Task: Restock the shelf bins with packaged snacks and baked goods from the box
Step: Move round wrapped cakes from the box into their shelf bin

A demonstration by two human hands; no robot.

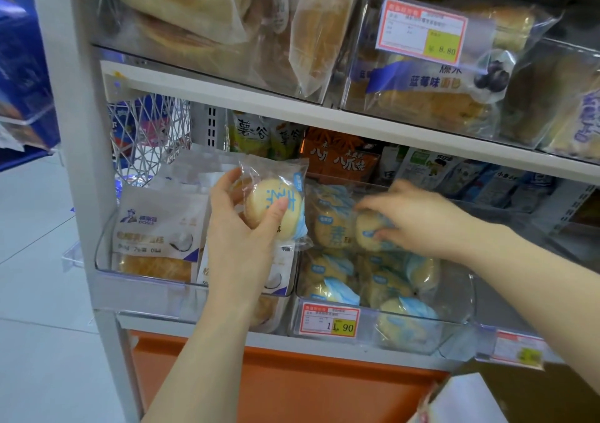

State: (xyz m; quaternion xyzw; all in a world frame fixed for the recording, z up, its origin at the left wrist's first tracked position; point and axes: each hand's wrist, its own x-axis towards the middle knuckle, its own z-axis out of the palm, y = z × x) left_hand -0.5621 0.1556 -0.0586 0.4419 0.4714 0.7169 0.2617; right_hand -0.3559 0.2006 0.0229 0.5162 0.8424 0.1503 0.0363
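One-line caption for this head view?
Left hand holds a wrapped bun; right hand grips a second bun in the clear bin.

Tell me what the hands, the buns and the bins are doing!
left hand, holds a wrapped bun up in the air
wrapped bun, sealed, not in a bin yet
right hand, grips a second bun atop the pile
second bun, sealed, lying in the bun bin
bun bin, nearly full
cake bin, white packs standing inside
price tag, clipped on the bun bin's front
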